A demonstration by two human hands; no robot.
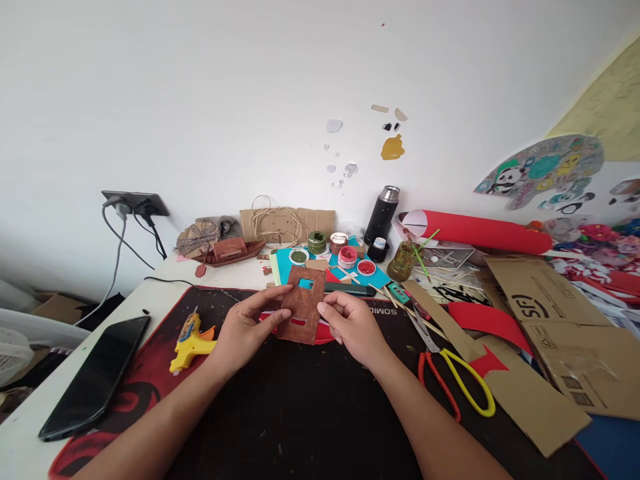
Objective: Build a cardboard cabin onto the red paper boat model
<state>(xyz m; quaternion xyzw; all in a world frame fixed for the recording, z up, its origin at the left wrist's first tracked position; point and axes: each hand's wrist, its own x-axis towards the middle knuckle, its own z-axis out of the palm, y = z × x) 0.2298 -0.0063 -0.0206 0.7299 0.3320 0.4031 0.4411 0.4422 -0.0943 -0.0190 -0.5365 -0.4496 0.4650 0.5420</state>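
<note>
A brown painted cardboard piece [301,307] with two rectangular cutouts is held up above the dark desk mat [295,413]. My left hand [253,327] pinches its left edge between thumb and fingers. On the other side, my right hand [353,327] grips the right edge, its thumb against the front face. Part of a red item [325,331] shows behind the piece; most of it is hidden. Left of my left hand lies a yellow hot glue gun [193,343]. Scissors [437,350] with red and yellow handles rest right of my right hand.
A black phone [97,373] lies at the left. Open paint jars [317,242], a brown model boat [227,250] and a black thermos [383,217] stand toward the wall. Cardboard sheets [590,360], red paper [493,323] and a red roll [480,230] crowd the right.
</note>
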